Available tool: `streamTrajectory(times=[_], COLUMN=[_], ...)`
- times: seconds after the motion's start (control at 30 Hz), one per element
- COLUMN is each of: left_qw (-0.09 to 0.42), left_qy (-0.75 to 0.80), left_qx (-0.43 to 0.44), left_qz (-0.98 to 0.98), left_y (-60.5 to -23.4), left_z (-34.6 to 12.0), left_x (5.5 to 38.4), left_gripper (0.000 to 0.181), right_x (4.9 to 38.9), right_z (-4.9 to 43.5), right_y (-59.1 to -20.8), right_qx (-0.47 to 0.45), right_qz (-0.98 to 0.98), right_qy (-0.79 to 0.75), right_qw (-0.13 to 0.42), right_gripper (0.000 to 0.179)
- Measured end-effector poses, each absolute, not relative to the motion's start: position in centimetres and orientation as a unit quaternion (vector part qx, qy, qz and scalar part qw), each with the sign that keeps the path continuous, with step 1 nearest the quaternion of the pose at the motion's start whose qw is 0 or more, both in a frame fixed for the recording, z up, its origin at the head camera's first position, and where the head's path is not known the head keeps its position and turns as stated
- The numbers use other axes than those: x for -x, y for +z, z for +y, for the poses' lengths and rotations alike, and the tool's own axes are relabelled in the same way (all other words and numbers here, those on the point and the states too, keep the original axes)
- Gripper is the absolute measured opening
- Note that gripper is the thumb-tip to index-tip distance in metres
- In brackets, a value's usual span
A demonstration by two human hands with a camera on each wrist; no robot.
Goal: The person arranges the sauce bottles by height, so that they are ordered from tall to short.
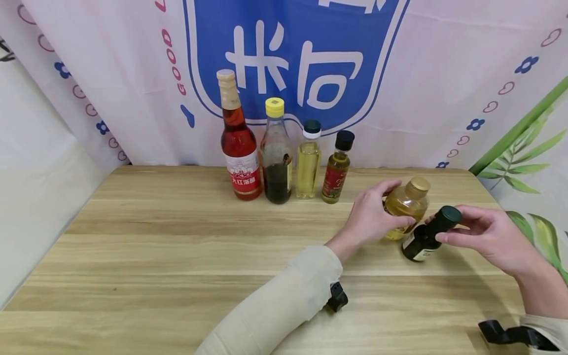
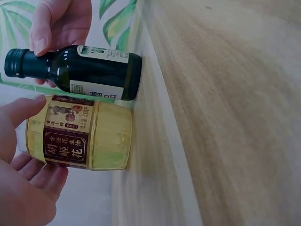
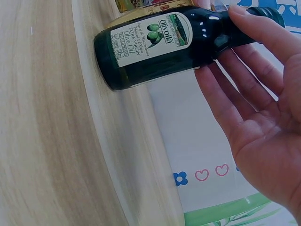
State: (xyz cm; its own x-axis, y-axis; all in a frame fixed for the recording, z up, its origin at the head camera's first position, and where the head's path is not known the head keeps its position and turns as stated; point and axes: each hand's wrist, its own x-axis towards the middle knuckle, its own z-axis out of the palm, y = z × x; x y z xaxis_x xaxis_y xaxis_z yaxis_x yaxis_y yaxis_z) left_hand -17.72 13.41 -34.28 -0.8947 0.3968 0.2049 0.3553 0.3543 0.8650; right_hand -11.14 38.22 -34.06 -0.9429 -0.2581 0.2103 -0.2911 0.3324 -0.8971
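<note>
A squat bottle of yellow cooking oil [image 1: 407, 202] with a tan cap stands at the right of the table. My left hand [image 1: 372, 216] grips its upper body, thumb on the near side and fingers on the far side. Right beside it is a dark green olive oil bottle [image 3: 153, 49], tilted a little in the head view. My right hand [image 1: 492, 235] holds that bottle by the neck between thumb and fingers. In the left wrist view the brown label [image 2: 66, 132] of the yellow oil faces the camera.
Along the back of the wooden table [image 1: 168, 246] stand a tall red vinegar bottle [image 1: 239, 143], a yellow-capped bottle of dark liquid [image 1: 276, 172], a pale oil bottle [image 1: 307, 167] and a small black-capped bottle [image 1: 336, 175]. A printed curtain [image 1: 399, 108] hangs behind them.
</note>
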Motion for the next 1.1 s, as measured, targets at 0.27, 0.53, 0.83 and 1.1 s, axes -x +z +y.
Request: streamTrajectory(times=[0.27, 0.53, 0.83, 1.1], left_qw=[0.029, 0.029, 0.031, 0.036], left_qy=[0.544, 0.528, 0.532, 0.531], left_qx=[-0.218, -0.217, -0.217, -0.209], left_qz=[0.809, 0.82, 0.818, 0.82], left_y=[-34.76, -34.95, -34.89, -35.0], left_z=[13.36, 13.38, 13.27, 13.24], left_x=[17.75, 17.68, 17.62, 17.45], left_gripper=[0.078, 0.079, 0.08, 0.082], right_x=[11.18, 11.05, 11.09, 11.11], right_z=[38.15, 38.2, 38.13, 38.16], right_y=[-34.06, -33.96, -33.96, -33.97], right_qx=[-0.167, -0.148, -0.163, -0.165], right_qz=[-0.817, -0.84, -0.826, -0.827], right_qy=[0.552, 0.522, 0.54, 0.537], right_qw=[0.012, 0.02, 0.015, 0.016], right_gripper=[0.031, 0.03, 0.03, 0.031])
